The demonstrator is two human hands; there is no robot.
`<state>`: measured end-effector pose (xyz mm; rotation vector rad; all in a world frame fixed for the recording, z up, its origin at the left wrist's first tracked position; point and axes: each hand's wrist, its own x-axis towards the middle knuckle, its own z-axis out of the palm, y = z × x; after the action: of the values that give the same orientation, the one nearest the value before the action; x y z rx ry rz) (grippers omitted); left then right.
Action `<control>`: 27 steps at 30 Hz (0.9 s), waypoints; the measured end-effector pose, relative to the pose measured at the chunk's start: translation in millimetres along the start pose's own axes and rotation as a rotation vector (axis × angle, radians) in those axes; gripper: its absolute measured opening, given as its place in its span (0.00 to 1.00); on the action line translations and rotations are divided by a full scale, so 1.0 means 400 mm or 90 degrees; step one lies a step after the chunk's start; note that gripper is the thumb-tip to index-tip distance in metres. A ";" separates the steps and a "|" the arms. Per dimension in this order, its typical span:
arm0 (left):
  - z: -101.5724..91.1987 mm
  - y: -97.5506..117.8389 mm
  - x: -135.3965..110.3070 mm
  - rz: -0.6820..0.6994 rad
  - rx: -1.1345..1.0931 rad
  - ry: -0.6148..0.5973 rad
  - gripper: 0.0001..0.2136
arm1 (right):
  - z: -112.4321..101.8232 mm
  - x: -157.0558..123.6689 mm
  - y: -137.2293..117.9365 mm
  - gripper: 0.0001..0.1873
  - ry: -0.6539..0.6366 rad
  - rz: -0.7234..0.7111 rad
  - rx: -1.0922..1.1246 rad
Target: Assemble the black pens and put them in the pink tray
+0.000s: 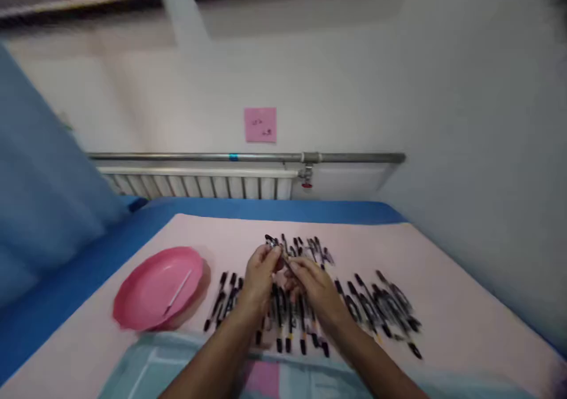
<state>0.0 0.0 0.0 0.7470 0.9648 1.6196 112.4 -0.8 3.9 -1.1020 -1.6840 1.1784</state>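
Centrally, a slim, dark, rod-shaped pen (289,263) slants between two bare hands, above the pale-pink, smooth-looking table covering (452,304); left hand (260,269) pinches it near the upper end, fingers curled; right hand (313,279) grips its lower part between thumb and fingers; blur hides finer detail. Slender, straight pens with black ends and greyish, translucent-looking barrels (390,304) lie in loose rows beneath and on both sides of the hands; round, pink, plastic-looking dish with wavy rim (148,286) sits to the left, a thin white stick with dark tip (181,289) aslant in it; soft, light-teal fabric (133,369) spreads below the forearms; ribbed white radiator (199,185) stands behind.
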 end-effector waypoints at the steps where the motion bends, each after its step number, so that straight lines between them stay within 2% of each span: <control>1: 0.005 0.025 0.000 0.021 -0.021 0.024 0.10 | -0.011 -0.014 -0.018 0.18 0.012 -0.040 -0.036; 3: 0.013 0.072 0.001 0.067 -0.045 0.061 0.11 | -0.030 -0.043 -0.044 0.15 0.051 -0.118 -0.123; 5: 0.015 0.107 0.000 0.106 -0.044 0.079 0.11 | -0.039 -0.081 -0.050 0.13 0.047 -0.166 -0.192; 7: 0.012 0.133 -0.005 0.142 -0.021 0.079 0.11 | -0.040 -0.127 -0.033 0.12 0.006 -0.177 -0.240; 9: -0.004 0.155 -0.015 0.176 0.012 0.078 0.11 | -0.042 -0.165 -0.001 0.12 0.033 -0.194 -0.252; 11: -0.040 0.184 -0.027 0.211 0.059 0.103 0.12 | -0.050 -0.184 0.029 0.11 0.080 -0.234 -0.279; 14: -0.140 0.246 -0.044 0.278 0.229 0.174 0.13 | -0.068 -0.185 0.050 0.10 0.071 -0.241 -0.312; 16: -0.226 0.287 -0.050 0.261 0.421 0.199 0.12 | -0.073 -0.182 0.047 0.09 0.060 -0.241 -0.312; 18: -0.311 0.312 -0.052 0.217 0.663 0.258 0.11 | -0.070 -0.185 0.040 0.09 0.025 -0.249 -0.306; 21: -0.411 0.310 -0.048 0.112 0.954 0.309 0.12 | -0.061 -0.196 0.033 0.09 -0.036 -0.260 -0.302; 24: -0.459 0.280 -0.044 0.022 1.125 0.301 0.14 | -0.065 -0.204 0.033 0.09 -0.047 -0.261 -0.308; 27: -0.456 0.258 -0.048 -0.045 1.217 0.312 0.16 | -0.081 -0.206 0.035 0.08 -0.035 -0.259 -0.306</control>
<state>-198.5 -70.0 3.4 1.4264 2.8379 0.3059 171.0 -66.7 -10.9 -0.9363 -2.1755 0.5647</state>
